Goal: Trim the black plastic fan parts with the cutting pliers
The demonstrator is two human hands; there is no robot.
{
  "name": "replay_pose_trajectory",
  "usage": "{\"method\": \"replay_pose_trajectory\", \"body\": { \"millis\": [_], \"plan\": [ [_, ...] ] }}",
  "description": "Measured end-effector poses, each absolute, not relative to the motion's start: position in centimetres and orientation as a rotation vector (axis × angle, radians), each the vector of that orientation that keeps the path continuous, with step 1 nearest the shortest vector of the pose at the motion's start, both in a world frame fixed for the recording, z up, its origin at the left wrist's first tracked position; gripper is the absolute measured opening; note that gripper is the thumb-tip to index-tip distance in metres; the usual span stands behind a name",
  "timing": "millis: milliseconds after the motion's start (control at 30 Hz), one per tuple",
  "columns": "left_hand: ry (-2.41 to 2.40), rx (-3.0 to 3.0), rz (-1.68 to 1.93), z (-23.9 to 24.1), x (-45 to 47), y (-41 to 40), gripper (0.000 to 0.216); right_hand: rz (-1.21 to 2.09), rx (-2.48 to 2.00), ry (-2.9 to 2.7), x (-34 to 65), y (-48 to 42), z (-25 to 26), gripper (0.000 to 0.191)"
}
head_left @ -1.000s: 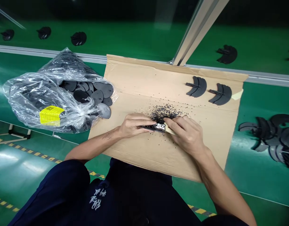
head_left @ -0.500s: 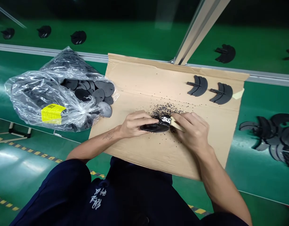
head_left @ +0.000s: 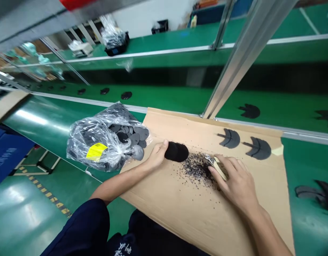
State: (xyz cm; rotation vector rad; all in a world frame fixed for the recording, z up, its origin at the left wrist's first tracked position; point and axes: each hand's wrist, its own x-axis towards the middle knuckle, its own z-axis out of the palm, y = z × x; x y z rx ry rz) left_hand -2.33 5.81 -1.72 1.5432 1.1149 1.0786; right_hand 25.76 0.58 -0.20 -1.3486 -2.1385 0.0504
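My left hand (head_left: 157, 156) pinches the edge of a flat black plastic part (head_left: 177, 152) with two rounded lobes, just above the cardboard sheet (head_left: 158, 188). In my right hand (head_left: 238, 181) is a pair of nippers (head_left: 218, 168) with a metal head and cream handles, its head pointing left. The nippers are apart from the black part. Between the hands, small black shavings (head_left: 197, 167) lie scattered on the cardboard. Two fan-shaped black pieces with stems, one on the left (head_left: 229, 138) and one on the right (head_left: 258, 148), rest at the cardboard's far right.
A clear plastic bag (head_left: 86, 133) with a yellow label holds many round black discs (head_left: 121, 133), left of the cardboard. More black pieces (head_left: 317, 193) lie on the green table at right. A metal post (head_left: 230, 67) rises behind. Black pieces (head_left: 250, 111) sit on the green strip beyond the rail.
The view has tilted up and left. The nippers have come away from the black part. My left hand has moved the part left, and its broad face now shows.
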Motion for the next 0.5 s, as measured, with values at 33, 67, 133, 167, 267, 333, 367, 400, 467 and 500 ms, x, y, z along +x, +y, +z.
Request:
{"method": "replay_pose_trajectory", "body": {
  "millis": [33,67,133,167,267,333,367,400,467,500],
  "plan": [
    [1.145,1.572,1.077,-1.3,-2.7,7.4,0.074,0.044,-1.366,-2.129,26.2,0.8,-0.4,0.036],
    [1.173,1.613,1.075,-0.7,-3.2,9.1,0.072,0.036,-1.387,-2.121,26.7,1.1,-0.6,0.036],
    [1.247,1.791,1.033,0.7,-4.0,13.0,0.069,-0.007,-1.440,-2.116,27.5,1.3,-1.0,0.036],
    [1.287,1.935,1.007,1.4,-4.3,14.9,0.065,-0.038,-1.468,-2.121,27.9,1.3,-1.1,0.036],
    [1.553,2.408,0.602,3.1,-4.8,19.8,0.047,-0.113,-1.552,-2.154,28.5,1.1,-1.1,0.032],
    [1.594,2.479,0.463,3.7,-4.7,21.8,0.045,-0.123,-1.619,-2.159,28.7,0.6,-0.9,0.029],
    [1.594,2.494,0.411,3.9,-4.7,22.4,0.044,-0.116,-1.657,-2.160,28.6,0.4,-0.6,0.028],
    [1.592,2.502,0.365,4.0,-4.6,22.8,0.042,-0.103,-1.701,-2.163,28.6,0.1,-0.4,0.027],
    [1.614,2.524,0.278,4.1,-4.4,23.0,0.039,-0.071,-1.803,-2.176,28.4,-0.3,-0.1,0.026],
    [1.627,2.542,0.249,4.3,-4.2,23.0,0.037,-0.052,-1.850,-2.184,28.2,-0.5,0.0,0.027]
  ]
}}
